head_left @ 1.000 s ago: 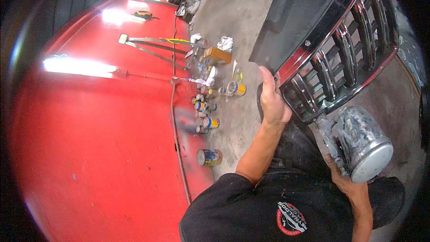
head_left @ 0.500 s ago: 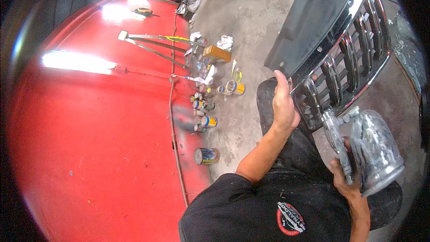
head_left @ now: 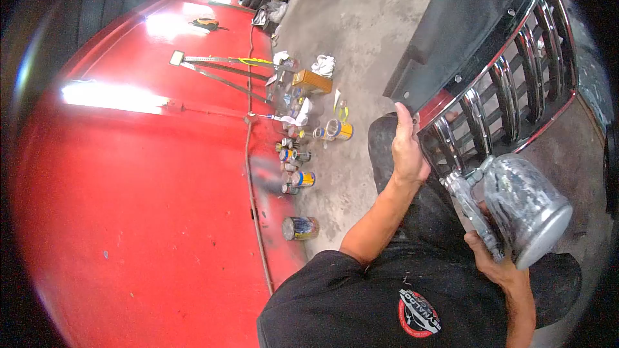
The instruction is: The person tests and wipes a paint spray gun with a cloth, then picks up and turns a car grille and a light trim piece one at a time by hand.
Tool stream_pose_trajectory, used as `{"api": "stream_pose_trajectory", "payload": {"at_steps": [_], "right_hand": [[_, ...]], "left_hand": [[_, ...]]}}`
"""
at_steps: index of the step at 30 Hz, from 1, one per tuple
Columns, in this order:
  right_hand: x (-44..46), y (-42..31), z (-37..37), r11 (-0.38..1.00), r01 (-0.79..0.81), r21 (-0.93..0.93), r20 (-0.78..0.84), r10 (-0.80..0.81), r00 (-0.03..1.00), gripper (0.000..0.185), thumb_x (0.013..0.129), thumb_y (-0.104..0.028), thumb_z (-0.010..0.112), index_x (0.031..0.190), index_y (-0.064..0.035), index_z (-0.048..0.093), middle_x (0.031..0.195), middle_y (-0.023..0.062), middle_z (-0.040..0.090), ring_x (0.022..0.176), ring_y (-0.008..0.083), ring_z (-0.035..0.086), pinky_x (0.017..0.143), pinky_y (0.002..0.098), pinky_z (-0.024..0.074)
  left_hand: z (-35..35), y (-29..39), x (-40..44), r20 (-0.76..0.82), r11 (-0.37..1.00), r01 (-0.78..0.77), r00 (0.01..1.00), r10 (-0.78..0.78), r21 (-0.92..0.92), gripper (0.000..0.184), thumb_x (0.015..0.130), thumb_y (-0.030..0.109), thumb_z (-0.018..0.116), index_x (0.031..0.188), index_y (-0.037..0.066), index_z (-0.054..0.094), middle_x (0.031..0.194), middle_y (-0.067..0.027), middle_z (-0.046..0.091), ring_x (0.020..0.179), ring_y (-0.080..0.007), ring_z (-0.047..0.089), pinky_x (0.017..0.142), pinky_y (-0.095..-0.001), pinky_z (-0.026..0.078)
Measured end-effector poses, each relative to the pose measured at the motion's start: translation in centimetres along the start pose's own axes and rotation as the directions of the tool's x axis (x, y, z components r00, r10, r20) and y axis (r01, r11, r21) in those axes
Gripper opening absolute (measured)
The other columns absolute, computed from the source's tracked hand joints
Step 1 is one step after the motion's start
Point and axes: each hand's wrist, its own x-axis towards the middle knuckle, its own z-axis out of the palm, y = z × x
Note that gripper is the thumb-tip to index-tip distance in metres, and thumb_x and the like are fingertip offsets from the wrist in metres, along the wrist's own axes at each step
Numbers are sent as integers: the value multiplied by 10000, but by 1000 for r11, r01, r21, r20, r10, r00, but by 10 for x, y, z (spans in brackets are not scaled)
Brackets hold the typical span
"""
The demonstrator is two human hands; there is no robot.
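My left hand (head_left: 411, 154) grips the near end of a car grille (head_left: 506, 100), its thumb up along the edge and its fingers behind. The grille has chrome bars, a chrome rim and a wide dark panel (head_left: 458, 32) along one side. My right hand (head_left: 495, 261) is wrapped around the handle of a metal spray gun (head_left: 474, 209), partly hidden by its paint-smeared cup (head_left: 525, 203). The gun's head lies in front of the grille's lower corner in this view; I cannot tell whether they touch.
Paint cans (head_left: 301, 178) and a larger smeared can (head_left: 300, 227) stand along the red wall (head_left: 161, 206). A yellow-brown box (head_left: 313, 82) and white rags (head_left: 324, 64) lie on the concrete floor (head_left: 367, 32). A metal stand (head_left: 219, 67) is by the wall.
The spray gun and its cup have shifted left and slightly up, over the grille's lower corner. The grille has tilted a little, and red now shows along its rim. My left hand keeps its hold.
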Motion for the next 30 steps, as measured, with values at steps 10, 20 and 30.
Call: {"api": "stream_pose_trajectory", "payload": {"at_steps": [10, 20, 30], "right_hand": [[4, -11, -3, 950, 103, -296, -42, -121, 992, 388, 784, -383, 654, 990, -55, 636, 968, 133, 640, 887, 346, 589, 819, 422, 452], [0, -4, -6, 974, 182, -134, -29, -188, 982, 492, 828, -354, 630, 1164, -13, 515, 1127, 157, 558, 1091, 309, 504, 941, 408, 373], [-4, 7, -8, 988, 152, -33, -73, -154, 985, 578, 874, -392, 552, 1258, 25, 436, 1182, 186, 527, 1125, 336, 474, 967, 422, 339]], "left_hand": [[2, 16, 0, -39, 989, -13, 999, 7, -148, 606, 913, 561, 311, 1067, 31, 562, 797, -93, 631, 610, -206, 607, 718, -399, 546], [-8, -3, 2, -56, 991, 121, 991, -124, -48, 629, 929, 549, 261, 1155, 29, 534, 872, -102, 638, 747, -218, 627, 658, -362, 539], [-4, -14, 3, -39, 988, 144, 989, -146, -52, 623, 930, 548, 264, 1143, 35, 545, 872, -109, 644, 717, -193, 628, 630, -350, 532]]}}
